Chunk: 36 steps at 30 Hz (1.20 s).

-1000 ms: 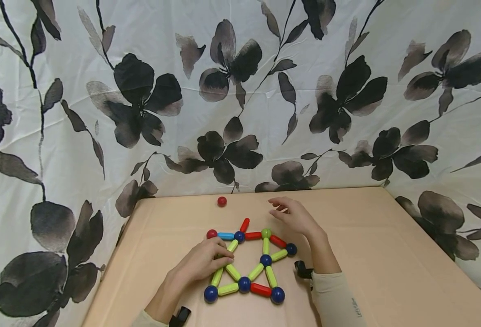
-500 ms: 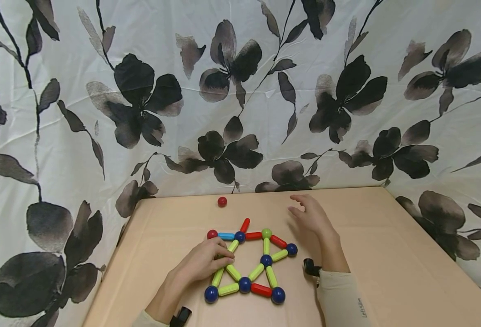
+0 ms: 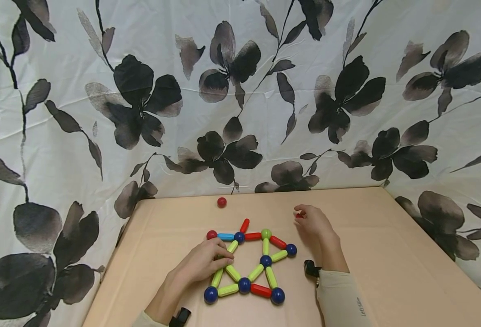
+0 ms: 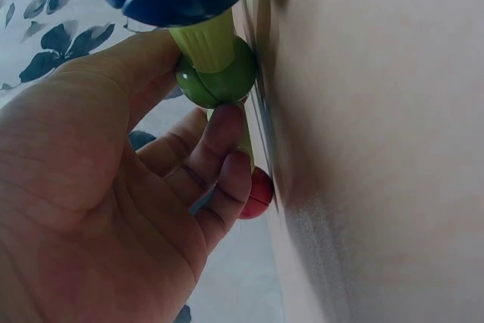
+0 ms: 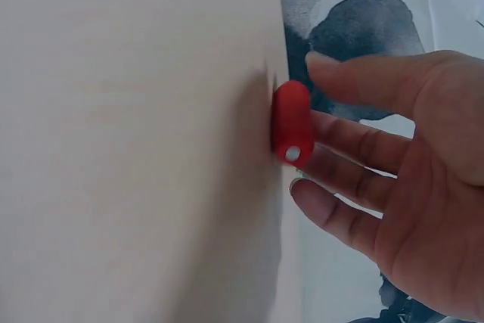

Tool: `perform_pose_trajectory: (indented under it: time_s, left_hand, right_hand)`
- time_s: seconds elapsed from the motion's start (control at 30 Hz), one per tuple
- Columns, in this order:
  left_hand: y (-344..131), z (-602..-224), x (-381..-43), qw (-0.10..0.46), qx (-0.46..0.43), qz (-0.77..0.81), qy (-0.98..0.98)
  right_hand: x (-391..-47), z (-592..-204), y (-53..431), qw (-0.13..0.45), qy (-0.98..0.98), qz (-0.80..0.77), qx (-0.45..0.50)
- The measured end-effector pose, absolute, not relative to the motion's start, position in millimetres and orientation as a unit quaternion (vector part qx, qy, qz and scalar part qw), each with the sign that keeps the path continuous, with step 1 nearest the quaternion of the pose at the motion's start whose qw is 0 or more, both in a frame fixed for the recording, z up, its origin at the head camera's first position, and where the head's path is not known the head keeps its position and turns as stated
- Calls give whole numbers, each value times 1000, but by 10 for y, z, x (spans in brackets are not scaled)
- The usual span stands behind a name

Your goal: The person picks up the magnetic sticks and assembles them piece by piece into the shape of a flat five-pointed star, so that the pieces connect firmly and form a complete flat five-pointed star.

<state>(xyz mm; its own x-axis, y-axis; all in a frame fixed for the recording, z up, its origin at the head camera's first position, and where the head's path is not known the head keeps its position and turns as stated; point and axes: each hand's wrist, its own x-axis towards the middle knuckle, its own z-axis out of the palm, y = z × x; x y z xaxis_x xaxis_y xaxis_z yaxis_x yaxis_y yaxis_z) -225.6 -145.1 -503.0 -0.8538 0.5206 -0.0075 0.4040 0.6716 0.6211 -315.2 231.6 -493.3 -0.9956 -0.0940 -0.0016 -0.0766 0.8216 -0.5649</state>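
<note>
A flat figure of magnetic building rods and balls lies on the table. It has yellow-green rods [image 3: 228, 289], red rods [image 3: 261, 290], a blue rod [image 3: 226, 236], dark blue balls [image 3: 244, 285] and a light green ball [image 3: 266, 233]. At its left side, my left hand [image 3: 203, 261] grips a green ball [image 4: 219, 77], hidden in the head view but plain between thumb and fingertips in the left wrist view. Right of the figure, my right hand [image 3: 316, 222] has its fingers round a loose red rod [image 5: 293, 122] low at the table; firmness of hold cannot be told.
A loose red ball [image 3: 222, 202] sits near the table's back edge. Another red ball [image 3: 211, 234] ends the blue rod. A red rod [image 3: 245, 225] juts from the figure toward the back. Behind the table [image 3: 388, 254] hangs a flowered cloth [image 3: 281, 113].
My right hand has moved to the right, then its spread fingers have drawn in round the red rod, which now shows between them. My left hand and the figure stay in place.
</note>
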Motion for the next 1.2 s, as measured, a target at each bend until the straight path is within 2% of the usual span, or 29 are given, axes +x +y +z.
perform_pose_trajectory:
  time_s: [0.37, 0.6, 0.83, 1.2]
  left_hand:
    - [-1446, -5036, -2238, 89, 257, 317, 909]
    - [-1442, -5033, -2242, 87, 255, 316, 910]
    - [-1441, -5019, -2243, 90, 255, 317, 909]
    - [-1423, -5020, -2239, 92, 250, 316, 911]
  right_hand:
    - [-3160, -4954, 2286, 28, 952, -302, -35]
    - [-3177, -4788, 2117, -19, 904, -415, -103]
    - [-3136, -4670, 1941, -58, 881, -447, -141]
    - [-3105, -4656, 1675, -53, 879, -446, -160]
